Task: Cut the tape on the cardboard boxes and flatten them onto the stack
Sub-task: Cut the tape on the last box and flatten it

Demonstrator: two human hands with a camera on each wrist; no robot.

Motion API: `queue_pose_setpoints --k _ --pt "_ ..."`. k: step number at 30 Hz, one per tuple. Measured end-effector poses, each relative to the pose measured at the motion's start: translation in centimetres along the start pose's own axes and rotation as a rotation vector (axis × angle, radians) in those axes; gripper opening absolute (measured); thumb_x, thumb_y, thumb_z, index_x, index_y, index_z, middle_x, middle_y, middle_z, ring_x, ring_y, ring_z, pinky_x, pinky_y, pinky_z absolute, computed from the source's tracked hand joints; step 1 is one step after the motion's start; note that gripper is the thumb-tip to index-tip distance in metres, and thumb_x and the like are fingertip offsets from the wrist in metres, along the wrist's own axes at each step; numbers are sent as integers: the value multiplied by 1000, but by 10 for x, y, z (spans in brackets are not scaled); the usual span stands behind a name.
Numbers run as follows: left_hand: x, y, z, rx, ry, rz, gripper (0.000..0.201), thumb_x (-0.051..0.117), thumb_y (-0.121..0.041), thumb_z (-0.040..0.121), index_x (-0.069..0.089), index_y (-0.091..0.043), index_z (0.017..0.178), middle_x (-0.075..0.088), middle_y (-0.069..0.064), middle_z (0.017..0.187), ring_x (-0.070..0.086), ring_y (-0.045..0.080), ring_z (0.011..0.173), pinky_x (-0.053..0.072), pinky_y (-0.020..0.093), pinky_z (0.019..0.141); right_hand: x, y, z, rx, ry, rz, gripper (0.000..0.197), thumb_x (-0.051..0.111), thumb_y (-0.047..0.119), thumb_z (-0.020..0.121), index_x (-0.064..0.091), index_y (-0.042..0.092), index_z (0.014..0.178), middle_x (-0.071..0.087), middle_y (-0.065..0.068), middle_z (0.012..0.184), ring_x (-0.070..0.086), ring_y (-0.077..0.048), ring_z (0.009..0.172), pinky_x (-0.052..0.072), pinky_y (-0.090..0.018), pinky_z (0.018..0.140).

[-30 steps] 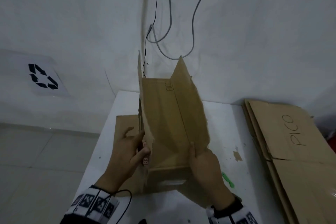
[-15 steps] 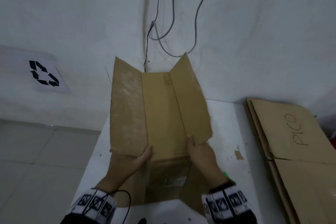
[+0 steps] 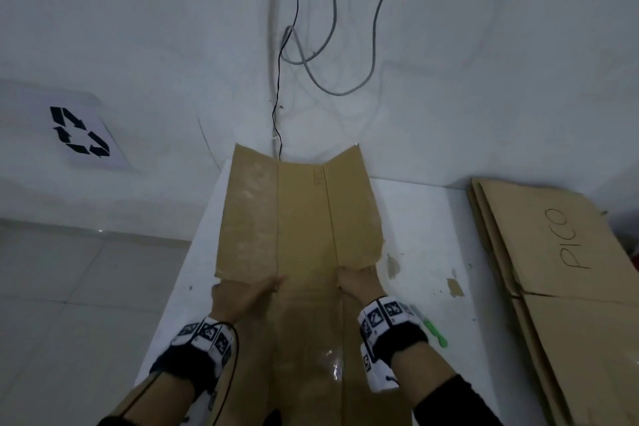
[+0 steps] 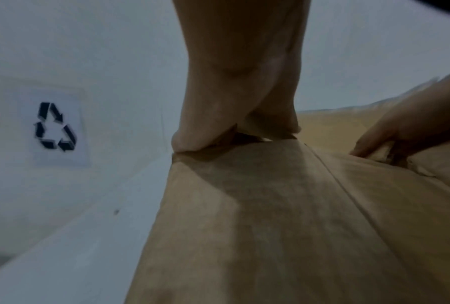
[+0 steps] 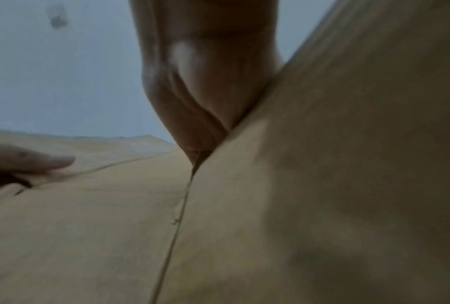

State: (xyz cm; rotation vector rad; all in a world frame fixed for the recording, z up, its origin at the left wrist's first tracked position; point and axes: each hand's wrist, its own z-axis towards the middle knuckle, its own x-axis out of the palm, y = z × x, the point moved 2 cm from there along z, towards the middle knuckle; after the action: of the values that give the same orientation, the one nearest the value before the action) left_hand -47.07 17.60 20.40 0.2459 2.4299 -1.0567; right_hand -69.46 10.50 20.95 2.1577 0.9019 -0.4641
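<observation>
Both hands, left hand (image 3: 250, 292) and right hand (image 3: 356, 285), pinch our opened cardboard box (image 3: 301, 218) nearly flat on the white table (image 3: 425, 218); transfer to the flattened stack (image 3: 553, 252) remains.

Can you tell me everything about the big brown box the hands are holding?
The box is plain brown cardboard, opened out into three long panels with creases between them. It lies nearly flat on the white table, its side panels tilted up a little. Its edges look torn and clear tape shines near its close end. The left hand and right hand grip its side panels.
</observation>
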Motion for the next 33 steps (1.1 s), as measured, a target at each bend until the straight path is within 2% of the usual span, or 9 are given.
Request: queue_pose_setpoints --k 4,8,10,14,19,22,25,27,33 --pt "6 18 6 7 -85 -277 140 60 -79 28 37 -2 143 41 15 147 40 32 133 30 41 112 3 -21 -10 196 -170 -276 87 43 72 86 34 11 148 44 -14 147 35 -35 139 8 -54 119" --pt "12 32 15 18 -120 -243 129 64 -82 26 54 -4 129 59 11 127 54 33 117 41 45 103 -5 -39 -12 189 -274 -290 119 48 84 75 5 7 155 17 -16 161 11 -30 149 -14 -56 116" --pt "15 36 21 17 -146 -212 113 65 -84 27 64 -6 108 67 9 109 61 31 100 48 44 93 -7 -51 -8 10 -350 47 113 70 67 74 11 13 155 31 -11 155 28 -25 143 9 -40 119" --pt "23 37 30 4 -184 -286 114 69 -82 30 64 -4 112 67 13 110 61 33 99 49 44 92 -13 -80 -1 -253 -614 574 69 79 20 80 38 29 135 60 -4 119 61 -16 103 53 -22 81" --pt "38 45 30 -53 -482 -325 115 94 -32 52 27 -7 142 50 23 130 46 39 122 40 49 101 8 -116 17 -212 -686 48 57 66 19 84 44 16 137 49 -12 132 48 -28 121 43 -40 101" --pt "55 63 21 111 -634 -120 108 67 -65 62 30 -7 145 43 21 136 39 34 125 36 47 102 41 -134 10 -327 -546 -128 42 53 18 92 52 16 134 48 -10 137 45 -27 127 40 -46 107" --pt "78 89 10 487 -512 330 59 34 -42 98 44 1 137 46 24 139 41 41 128 32 55 107 81 -152 -10 -512 -481 -352 43 46 20 98 47 19 141 44 -8 148 40 -26 136 38 -49 111" --pt "96 112 -8 722 -357 558 52 31 -23 94 45 -5 140 40 19 147 37 38 135 20 54 112 106 -163 -25 -568 -380 -416 53 43 29 100 33 20 152 27 -6 160 22 -23 148 24 -50 119" --pt "114 141 -36 793 -57 729 60 22 -47 99 25 -20 152 16 5 161 12 25 148 10 56 116 129 -172 -48 -616 -234 -562 66 30 56 99 8 33 157 -4 0 166 -6 -19 152 -4 -47 121"
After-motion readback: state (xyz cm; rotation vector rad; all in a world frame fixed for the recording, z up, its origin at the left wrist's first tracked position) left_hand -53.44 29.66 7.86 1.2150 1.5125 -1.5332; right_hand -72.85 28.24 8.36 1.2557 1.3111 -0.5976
